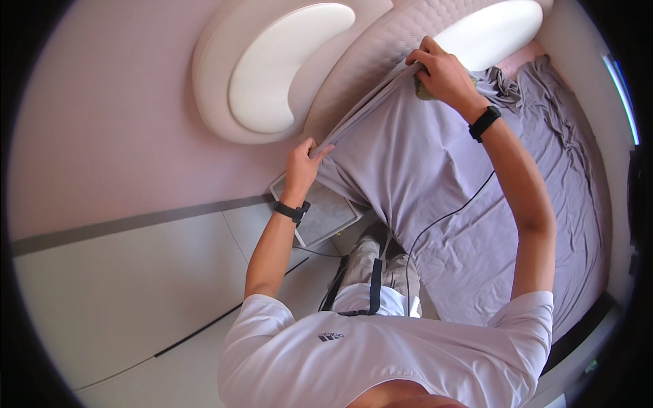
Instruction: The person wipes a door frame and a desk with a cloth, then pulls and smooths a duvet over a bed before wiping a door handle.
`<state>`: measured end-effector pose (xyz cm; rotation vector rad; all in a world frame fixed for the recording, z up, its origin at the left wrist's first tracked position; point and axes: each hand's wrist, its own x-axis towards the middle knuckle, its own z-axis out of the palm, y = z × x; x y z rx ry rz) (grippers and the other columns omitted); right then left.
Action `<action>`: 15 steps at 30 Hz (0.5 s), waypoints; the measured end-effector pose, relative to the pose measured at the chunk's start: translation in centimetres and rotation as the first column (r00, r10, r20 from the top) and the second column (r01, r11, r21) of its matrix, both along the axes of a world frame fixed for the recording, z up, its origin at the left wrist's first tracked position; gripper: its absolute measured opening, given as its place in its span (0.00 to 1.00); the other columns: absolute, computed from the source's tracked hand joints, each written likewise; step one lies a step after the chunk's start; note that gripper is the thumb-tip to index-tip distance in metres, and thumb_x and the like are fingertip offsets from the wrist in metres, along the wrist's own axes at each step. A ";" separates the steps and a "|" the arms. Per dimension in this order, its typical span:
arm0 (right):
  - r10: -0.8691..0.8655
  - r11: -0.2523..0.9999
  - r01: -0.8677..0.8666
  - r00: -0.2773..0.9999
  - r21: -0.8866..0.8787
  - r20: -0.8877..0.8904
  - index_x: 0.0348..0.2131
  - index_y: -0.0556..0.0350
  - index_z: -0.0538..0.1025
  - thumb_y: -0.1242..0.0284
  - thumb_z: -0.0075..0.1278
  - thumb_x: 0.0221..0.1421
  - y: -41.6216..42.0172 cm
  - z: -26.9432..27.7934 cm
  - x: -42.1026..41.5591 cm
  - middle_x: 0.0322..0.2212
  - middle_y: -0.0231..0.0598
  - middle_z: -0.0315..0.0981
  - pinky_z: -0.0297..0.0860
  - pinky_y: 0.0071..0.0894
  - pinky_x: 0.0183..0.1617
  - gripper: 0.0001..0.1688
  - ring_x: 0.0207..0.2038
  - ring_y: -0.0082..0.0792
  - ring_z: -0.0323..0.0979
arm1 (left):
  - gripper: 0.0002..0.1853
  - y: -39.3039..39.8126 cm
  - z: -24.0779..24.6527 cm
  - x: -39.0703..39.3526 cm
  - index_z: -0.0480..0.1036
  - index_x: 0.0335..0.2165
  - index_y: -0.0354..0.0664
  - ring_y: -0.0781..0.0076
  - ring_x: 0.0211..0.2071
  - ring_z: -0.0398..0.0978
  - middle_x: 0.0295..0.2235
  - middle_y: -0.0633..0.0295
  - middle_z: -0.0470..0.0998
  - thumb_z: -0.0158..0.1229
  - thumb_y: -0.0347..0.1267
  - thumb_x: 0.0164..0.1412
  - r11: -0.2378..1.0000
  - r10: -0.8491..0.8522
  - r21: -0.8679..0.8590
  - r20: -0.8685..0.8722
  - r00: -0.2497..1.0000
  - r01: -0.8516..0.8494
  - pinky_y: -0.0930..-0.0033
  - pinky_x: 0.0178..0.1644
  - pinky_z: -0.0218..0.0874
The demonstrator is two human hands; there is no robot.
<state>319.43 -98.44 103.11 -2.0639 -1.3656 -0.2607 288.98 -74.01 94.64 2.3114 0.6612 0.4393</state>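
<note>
A grey-purple bed sheet [408, 137] is stretched between my two hands along its upper edge. My left hand [306, 160] pinches one end of that edge above the bedside table, close to the wall. Farther over, my right hand [441, 71] grips the same edge in front of the padded headboard [357, 71]. Beneath the right palm shows a green cloth or pad [423, 92], partly hidden; whether the hand holds it I cannot tell. The rest of the sheet drapes down the bed side and lies wrinkled across the mattress.
A bedside table [326, 214] with a grey top stands by my left forearm. White cushioned panels [265, 71] are on the wall and headboard. A thin black cable [433, 222] runs over the sheet towards me. Smooth white cabinet panels [137, 275] line the left side.
</note>
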 end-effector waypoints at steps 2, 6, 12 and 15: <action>-0.035 0.999 0.036 0.998 -0.007 0.048 0.39 0.52 0.79 0.81 0.53 0.50 0.3 1.9 -1.5 0.38 0.41 0.71 0.74 0.47 0.43 0.15 0.37 0.50 0.76 | 0.29 0.3 0.9 -1.7 0.56 0.24 0.35 0.71 0.25 0.48 0.20 0.61 0.48 0.72 0.36 0.58 0.999 0.025 -0.039 0.083 0.996 -0.022 0.66 0.25 0.49; -0.062 0.997 0.063 0.998 0.035 -0.008 0.40 0.54 0.80 0.81 0.52 0.53 0.2 3.1 -4.2 0.42 0.39 0.73 0.73 0.44 0.45 0.13 0.40 0.49 0.76 | 0.25 2.9 1.6 -4.3 0.55 0.25 0.36 0.75 0.26 0.49 0.22 0.63 0.48 0.68 0.29 0.60 0.998 0.004 -0.067 0.210 0.978 0.010 0.70 0.27 0.50; -0.163 0.985 0.174 0.948 0.015 -0.275 0.44 0.58 0.77 0.76 0.52 0.58 -2.0 1.4 -2.6 0.38 0.49 0.79 0.72 0.39 0.46 0.13 0.39 0.50 0.77 | 0.20 2.2 1.9 -3.2 0.56 0.28 0.35 0.76 0.29 0.50 0.25 0.63 0.50 0.62 0.29 0.65 0.974 -0.112 -0.170 0.204 0.973 0.148 0.72 0.30 0.51; -0.079 0.986 0.132 0.905 0.100 -0.417 0.43 0.59 0.77 0.76 0.52 0.58 -3.7 0.2 -4.5 0.36 0.47 0.80 0.72 0.36 0.47 0.13 0.40 0.40 0.78 | 0.24 0.7 -0.3 -6.2 0.73 0.44 0.31 0.68 0.40 0.73 0.34 0.51 0.77 0.61 0.45 0.67 0.911 -0.305 -0.295 -0.013 0.952 0.288 0.64 0.48 0.65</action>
